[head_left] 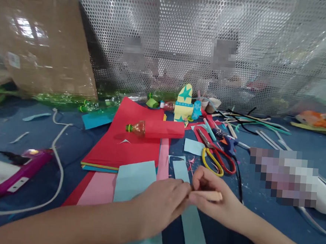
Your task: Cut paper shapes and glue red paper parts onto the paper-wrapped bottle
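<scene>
My left hand (159, 205) and my right hand (210, 199) meet low in the middle, fingers curled together over a light blue paper strip (192, 224). My right hand pinches a short pale wooden stick (209, 195); my left fingertips touch its near end. A wider light blue sheet (135, 179) lies under my left wrist, with pink paper (99, 193) beside it. Behind them sits a small bottle wrapped in red paper (157, 129) on a stack of red sheets (116, 144).
Scissors with red and yellow handles (216, 157) lie just beyond my right hand. A purple glue gun (17, 169) with its white cord rests at left. A yellow paper plane model (184, 105), loose sticks and green bottles lie further back before a perforated screen.
</scene>
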Demonstrator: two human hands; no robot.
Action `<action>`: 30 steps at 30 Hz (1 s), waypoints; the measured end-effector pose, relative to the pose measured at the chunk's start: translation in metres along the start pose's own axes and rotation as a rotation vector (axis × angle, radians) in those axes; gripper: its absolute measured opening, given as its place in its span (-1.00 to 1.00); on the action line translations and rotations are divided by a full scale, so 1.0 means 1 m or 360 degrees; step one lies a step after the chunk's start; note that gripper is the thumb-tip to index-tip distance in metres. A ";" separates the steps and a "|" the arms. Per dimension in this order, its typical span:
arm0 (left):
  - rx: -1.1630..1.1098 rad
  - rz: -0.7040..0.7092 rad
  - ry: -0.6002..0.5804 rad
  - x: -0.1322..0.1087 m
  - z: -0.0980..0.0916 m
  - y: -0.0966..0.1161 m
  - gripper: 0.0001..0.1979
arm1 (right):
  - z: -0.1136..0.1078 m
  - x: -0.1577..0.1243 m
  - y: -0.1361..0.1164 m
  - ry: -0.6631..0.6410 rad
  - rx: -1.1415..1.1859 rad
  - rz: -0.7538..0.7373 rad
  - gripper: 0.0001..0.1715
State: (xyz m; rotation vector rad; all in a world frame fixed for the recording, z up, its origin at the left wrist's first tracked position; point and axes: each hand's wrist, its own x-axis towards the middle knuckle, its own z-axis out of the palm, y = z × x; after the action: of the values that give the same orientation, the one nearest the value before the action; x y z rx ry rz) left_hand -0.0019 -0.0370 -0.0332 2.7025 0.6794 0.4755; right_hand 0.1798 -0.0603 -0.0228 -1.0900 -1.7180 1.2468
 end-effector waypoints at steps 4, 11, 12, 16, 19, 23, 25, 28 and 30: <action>-0.0075 -0.0009 -0.0085 -0.002 0.005 -0.002 -0.79 | -0.001 -0.005 0.001 -0.0103 -0.0066 -0.0013 -0.77; -0.0444 -0.0371 -0.0115 0.004 -0.003 -0.004 -0.77 | -0.017 -0.002 0.005 -0.0071 0.0140 0.0041 -0.73; -0.0458 -0.0486 -0.0079 0.005 -0.004 -0.004 -0.65 | -0.021 0.001 0.006 -0.0004 0.0271 0.0060 -0.71; -0.0164 -0.0463 0.0066 0.002 -0.001 -0.007 -0.68 | -0.035 0.012 0.011 0.0309 0.0770 0.0098 -0.65; 0.0073 -0.0085 0.0088 -0.003 0.008 -0.009 -0.73 | -0.039 0.016 0.012 0.0386 0.0867 0.0124 -0.67; 0.0202 0.0059 0.0023 -0.009 0.016 -0.006 -0.53 | -0.039 0.017 0.011 0.0411 0.0900 0.0126 -0.70; 0.0201 0.0048 -0.0032 -0.010 0.017 -0.003 -0.44 | -0.039 0.017 0.012 0.0419 0.0917 0.0138 -0.71; 0.0154 0.0062 -0.0098 -0.012 0.017 0.001 -0.40 | -0.038 0.017 0.013 0.0375 0.0949 0.0188 -0.81; 0.0125 0.0106 -0.0139 -0.014 0.018 0.005 -0.39 | -0.036 0.017 0.014 0.0285 0.0910 0.0238 -0.79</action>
State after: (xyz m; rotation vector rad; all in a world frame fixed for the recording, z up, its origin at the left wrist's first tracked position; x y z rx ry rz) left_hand -0.0050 -0.0526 -0.0503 2.8086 0.5976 0.3514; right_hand 0.2087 -0.0297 -0.0257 -0.9521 -1.0600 1.5539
